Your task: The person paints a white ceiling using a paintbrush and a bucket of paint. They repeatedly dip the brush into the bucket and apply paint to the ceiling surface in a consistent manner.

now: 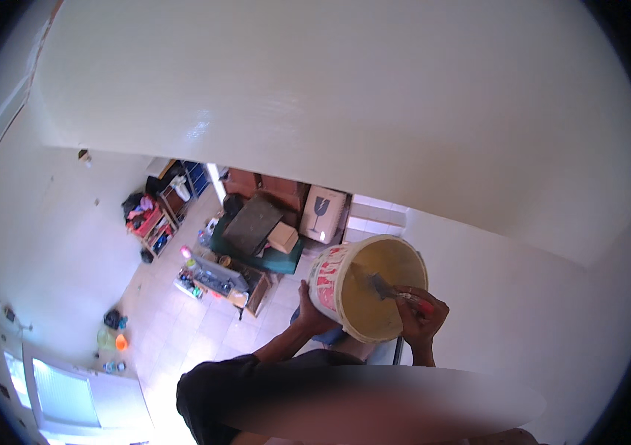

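Observation:
My left hand (312, 311) is closed against the lower left side of a white plastic bucket (326, 280) with red markings, holding it up and tilted. The bucket's mouth faces up and to the right, and its inside is coated in a pale yellowish colour. At its right rim, my right hand (421, 317) grips a red-handled flat tool (382, 286). The tool's grey head points into the bucket; whether it is a brush or a scraper I cannot make out. How much the bucket contains is unclear.
A pale wall (345, 96) with a shiny patch spans the top. Far below are a tiled floor (197, 319), a cardboard box (323, 213), a desk with a monitor (226, 274), and a rack of clothes (149, 219). A white door (119, 400) stands lower left.

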`<state>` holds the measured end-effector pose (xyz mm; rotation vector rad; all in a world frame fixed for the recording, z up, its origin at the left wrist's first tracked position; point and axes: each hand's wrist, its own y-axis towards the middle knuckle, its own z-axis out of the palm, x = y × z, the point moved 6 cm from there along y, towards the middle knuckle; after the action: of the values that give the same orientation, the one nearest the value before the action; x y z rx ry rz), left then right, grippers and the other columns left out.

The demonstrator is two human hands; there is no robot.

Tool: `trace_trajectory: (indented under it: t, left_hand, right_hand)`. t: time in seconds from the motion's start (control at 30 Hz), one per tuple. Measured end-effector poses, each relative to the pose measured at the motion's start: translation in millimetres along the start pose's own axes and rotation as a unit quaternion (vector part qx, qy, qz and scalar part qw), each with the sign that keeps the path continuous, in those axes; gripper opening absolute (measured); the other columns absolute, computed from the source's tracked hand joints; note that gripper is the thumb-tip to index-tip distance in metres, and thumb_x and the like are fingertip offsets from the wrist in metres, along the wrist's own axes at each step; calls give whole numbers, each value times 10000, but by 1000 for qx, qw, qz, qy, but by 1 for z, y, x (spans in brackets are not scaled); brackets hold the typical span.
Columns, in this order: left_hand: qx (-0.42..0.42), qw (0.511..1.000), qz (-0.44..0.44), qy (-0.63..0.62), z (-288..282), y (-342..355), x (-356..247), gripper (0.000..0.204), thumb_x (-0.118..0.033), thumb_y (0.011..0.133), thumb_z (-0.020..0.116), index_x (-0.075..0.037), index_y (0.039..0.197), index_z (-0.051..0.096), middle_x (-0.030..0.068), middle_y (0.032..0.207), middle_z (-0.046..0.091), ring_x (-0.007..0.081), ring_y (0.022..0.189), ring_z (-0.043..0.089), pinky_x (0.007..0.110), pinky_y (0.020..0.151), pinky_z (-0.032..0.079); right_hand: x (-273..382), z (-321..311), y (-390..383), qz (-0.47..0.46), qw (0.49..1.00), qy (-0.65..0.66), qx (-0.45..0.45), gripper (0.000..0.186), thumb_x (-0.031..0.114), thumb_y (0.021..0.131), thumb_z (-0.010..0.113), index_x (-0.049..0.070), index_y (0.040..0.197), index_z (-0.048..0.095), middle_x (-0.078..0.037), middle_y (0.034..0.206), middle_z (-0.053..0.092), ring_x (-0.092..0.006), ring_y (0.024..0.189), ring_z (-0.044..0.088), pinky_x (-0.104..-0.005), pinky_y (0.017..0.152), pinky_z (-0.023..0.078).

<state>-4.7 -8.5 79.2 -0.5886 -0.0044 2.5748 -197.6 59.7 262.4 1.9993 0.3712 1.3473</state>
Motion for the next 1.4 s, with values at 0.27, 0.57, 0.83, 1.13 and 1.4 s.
trace_trajectory:
  t: [0.27,0.57,0.83,1.13,1.4]
  left_hand:
    - [10,996,-3,-88,-37,5,2,787,-687,903,308,-173,1493,397,93,1488,464,363,1379,404,557,1146,287]
    - [74,988,-82,-109,-56,9,-19,696,-622,967,362,-110,1427,467,136,1382,547,323,1237,546,492,1045,454]
    - [50,996,-69,3,-50,8,-17,627,-550,1000,351,-78,1384,504,131,1332,588,288,1197,583,444,1014,486]
    - [95,985,-88,-111,-25,1,5,704,-605,967,329,-96,1437,449,139,1411,520,324,1285,500,491,1090,400]
    - [-21,994,1,107,-57,17,9,732,-656,940,318,-174,1490,350,89,1515,359,299,1373,386,530,1116,341]
  right_hand:
    - [-7,21,-25,-50,979,-141,141,241,118,802,773,93,1032,710,-95,1019,735,-294,877,723,-365,740,591]
    - [12,37,-1,-168,919,-231,273,306,95,762,733,101,1066,697,-55,1045,673,-250,868,682,-369,738,569]
    - [-19,78,-12,-97,924,-223,295,230,162,854,632,111,1073,682,-79,1000,691,-283,871,685,-411,739,552]
    - [-30,92,-32,62,932,-76,349,218,197,824,670,120,1014,747,-133,918,726,-323,829,693,-410,782,546]
    - [-56,37,7,228,952,95,183,262,220,867,731,4,1016,724,-104,865,738,-173,787,719,-321,706,577]
